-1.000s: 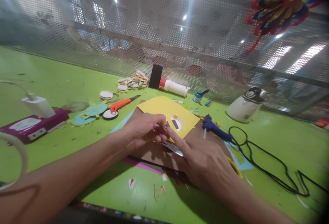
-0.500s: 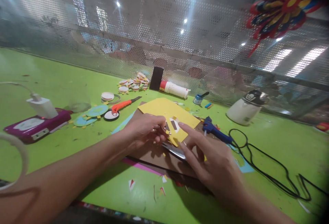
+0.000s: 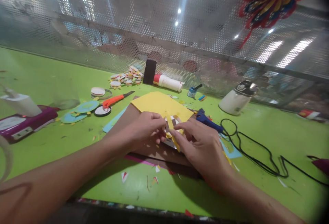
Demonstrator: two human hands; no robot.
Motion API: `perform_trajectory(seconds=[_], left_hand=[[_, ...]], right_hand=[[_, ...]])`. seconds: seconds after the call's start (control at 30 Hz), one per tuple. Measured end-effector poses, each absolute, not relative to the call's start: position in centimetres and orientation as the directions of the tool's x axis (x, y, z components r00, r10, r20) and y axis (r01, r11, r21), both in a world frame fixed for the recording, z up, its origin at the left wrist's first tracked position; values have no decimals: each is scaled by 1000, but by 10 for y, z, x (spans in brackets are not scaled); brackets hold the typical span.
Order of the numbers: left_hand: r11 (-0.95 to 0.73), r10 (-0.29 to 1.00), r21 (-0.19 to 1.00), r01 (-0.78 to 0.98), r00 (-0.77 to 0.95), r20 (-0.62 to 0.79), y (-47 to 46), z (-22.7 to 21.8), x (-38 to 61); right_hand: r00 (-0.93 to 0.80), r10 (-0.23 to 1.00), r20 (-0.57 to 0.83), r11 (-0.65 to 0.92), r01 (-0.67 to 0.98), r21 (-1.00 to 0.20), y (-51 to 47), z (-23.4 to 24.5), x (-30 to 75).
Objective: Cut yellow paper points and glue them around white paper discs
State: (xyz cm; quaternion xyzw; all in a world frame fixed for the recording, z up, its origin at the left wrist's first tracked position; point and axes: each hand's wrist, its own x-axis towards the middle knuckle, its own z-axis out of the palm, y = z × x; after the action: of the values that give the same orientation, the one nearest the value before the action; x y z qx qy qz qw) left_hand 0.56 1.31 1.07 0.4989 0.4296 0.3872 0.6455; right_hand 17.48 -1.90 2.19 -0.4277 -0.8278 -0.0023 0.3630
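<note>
My left hand is closed, with thumb and fingertips pinching a small white paper piece with brown bands. A yellow paper strip lies across that piece. Thumb and index finger of my right hand close on the strip's lower right part. Behind both hands a yellow sheet rests on a brown board. Something shiny and silver lies beneath my fingers, mostly hidden. Right of the board sits a blue glue gun with a black cord.
An orange-handled knife, light-blue paper discs and a purple power strip lie left. Farther back are white paper crafts, a phone, a white tube, a small jar and a kettle.
My right hand's thumb and index finger have come in from spread and now pinch the yellow strip. The left hand keeps its grip. The view has shifted slightly.
</note>
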Motion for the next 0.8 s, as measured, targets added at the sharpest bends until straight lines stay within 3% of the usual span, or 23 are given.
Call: perform_trajectory(seconds=[0.23,0.57,0.7,0.8], left_hand=[[185,931,982,-32,325,-165,11,11,7],[262,900,956,-129,390,-194,12,8,6],[264,901,955,-134,387,-195,12,9,5],[279,910,948,-155,358,-209,13,9,4]], right_hand=[[-453,702,550,636,746,-197,-19,16,176],[-596,448,667,663,722,200,-18,10,175],[-625,411,663,698,684,212,-17,8,175],[-605,369,706,750,642,157,-19,10,175]])
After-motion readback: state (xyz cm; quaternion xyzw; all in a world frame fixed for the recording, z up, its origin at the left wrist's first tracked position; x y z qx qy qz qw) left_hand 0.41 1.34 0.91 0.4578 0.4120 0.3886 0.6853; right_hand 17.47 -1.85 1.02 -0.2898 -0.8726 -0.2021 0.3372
